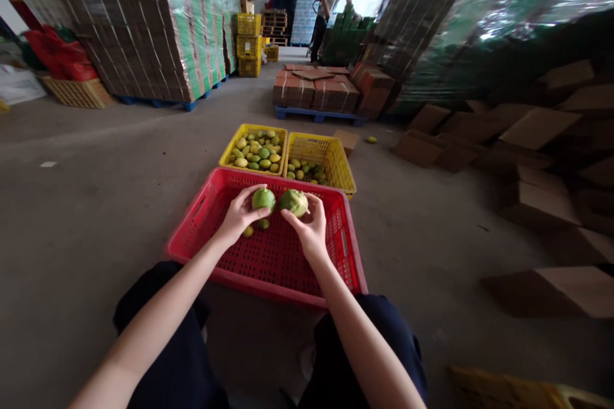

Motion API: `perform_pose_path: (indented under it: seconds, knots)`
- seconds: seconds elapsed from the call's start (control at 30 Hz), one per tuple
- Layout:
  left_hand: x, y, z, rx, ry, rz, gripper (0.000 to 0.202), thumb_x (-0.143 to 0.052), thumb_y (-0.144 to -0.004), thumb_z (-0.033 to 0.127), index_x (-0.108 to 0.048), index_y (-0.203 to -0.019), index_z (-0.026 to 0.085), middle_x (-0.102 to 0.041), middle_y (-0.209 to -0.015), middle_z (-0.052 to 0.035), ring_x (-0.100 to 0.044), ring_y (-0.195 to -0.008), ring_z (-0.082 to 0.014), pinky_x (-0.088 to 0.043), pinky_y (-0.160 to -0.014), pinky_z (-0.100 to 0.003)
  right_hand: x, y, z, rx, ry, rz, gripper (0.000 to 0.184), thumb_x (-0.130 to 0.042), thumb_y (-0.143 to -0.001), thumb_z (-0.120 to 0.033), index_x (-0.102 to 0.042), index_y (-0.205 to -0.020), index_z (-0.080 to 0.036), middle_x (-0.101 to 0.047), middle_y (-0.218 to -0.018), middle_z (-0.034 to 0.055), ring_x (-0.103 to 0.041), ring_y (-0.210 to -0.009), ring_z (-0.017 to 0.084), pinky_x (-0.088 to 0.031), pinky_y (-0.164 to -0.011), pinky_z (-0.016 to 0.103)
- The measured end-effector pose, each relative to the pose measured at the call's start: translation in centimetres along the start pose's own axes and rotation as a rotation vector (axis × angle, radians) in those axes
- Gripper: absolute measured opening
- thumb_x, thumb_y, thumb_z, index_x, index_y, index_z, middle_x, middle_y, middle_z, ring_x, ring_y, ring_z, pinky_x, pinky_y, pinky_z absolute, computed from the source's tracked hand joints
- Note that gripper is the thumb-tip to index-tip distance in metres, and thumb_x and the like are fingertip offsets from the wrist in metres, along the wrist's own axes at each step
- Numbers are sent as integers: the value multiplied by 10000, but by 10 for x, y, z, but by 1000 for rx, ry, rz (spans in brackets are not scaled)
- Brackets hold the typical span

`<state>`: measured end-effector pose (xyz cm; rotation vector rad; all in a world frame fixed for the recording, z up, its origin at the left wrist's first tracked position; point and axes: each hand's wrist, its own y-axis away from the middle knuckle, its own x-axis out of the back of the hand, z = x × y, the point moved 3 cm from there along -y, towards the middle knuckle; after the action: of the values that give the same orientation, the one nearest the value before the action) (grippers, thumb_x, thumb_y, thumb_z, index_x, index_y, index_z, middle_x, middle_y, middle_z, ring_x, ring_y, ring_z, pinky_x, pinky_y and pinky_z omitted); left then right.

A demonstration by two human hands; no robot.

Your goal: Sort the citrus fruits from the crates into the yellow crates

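— Grey concrete floor (96,204), is that what you are sitting over?

— Yes, bare and dusty. I am crouching over a red plastic crate (273,268) lying on it just in front of my knees. My left hand (237,214) is closing around a green fruit (263,199), and my right hand (309,227) is gripping a paler green fruit (293,202), both over the far half of the crate, almost touching. Two small fruits (255,227) are lying on the crate's mesh below my left hand.

— And beyond it?

— Two yellow crates are standing side by side just past the red one: the left yellow crate (254,148) is holding more fruit than the right yellow crate (320,163). Flat cardboard boxes (527,140) are lying scattered on the right. Wrapped pallet stacks (144,19) are rising far left, and a person (330,3) is bending at the far end.
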<state>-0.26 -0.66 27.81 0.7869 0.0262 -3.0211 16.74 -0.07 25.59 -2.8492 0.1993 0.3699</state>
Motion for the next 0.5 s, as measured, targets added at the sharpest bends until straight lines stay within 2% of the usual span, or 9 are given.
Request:
perform_pose_path:
  seconds: [0.1,0.17,0.23,0.33,0.5]
  knots:
    - [-2,0,-7,256,260,21,268,-647,-827,167,-699,-1086,120,-724,-1036,-111,-703,-948,-225,-572,-883,-356,-5,-3,10,-334,-323,-62,333,-782,-657,-349,-642,-923,-205,-700,-884,3,-661,-788,177,-587,-719,325]
    - [-4,1,-11,358,378,47,273,-512,-917,231,-685,-1080,97,-736,-942,-121,-721,-837,-206,-602,-778,-329,-8,-3,15,-477,-490,-70,253,-731,-704,-352,-655,-889,-198,-713,-852,5,-664,-716,163,-565,-597,278]
    - [-4,2,-14,413,419,72,317,-430,-960,271,-682,-1038,94,-736,-848,-115,-714,-702,-177,-596,-633,-265,-10,-3,18,-549,-560,-63,207,-687,-768,-375,-656,-864,-195,-716,-809,4,-660,-642,154,-524,-500,248]
    - [-5,3,-21,461,435,112,333,-411,-977,311,-674,-921,114,-719,-741,-86,-662,-539,-137,-532,-470,-200,-13,-1,21,-628,-595,-83,297,-624,-843,-466,-663,-822,-172,-707,-721,23,-655,-579,158,-518,-472,249]
    - [-5,3,-27,479,475,126,299,-454,-956,295,-656,-812,127,-698,-684,-61,-647,-511,-124,-517,-444,-187,-14,3,23,-654,-615,-117,399,-603,-848,-550,-681,-802,-161,-715,-700,44,-669,-583,164,-556,-513,260]
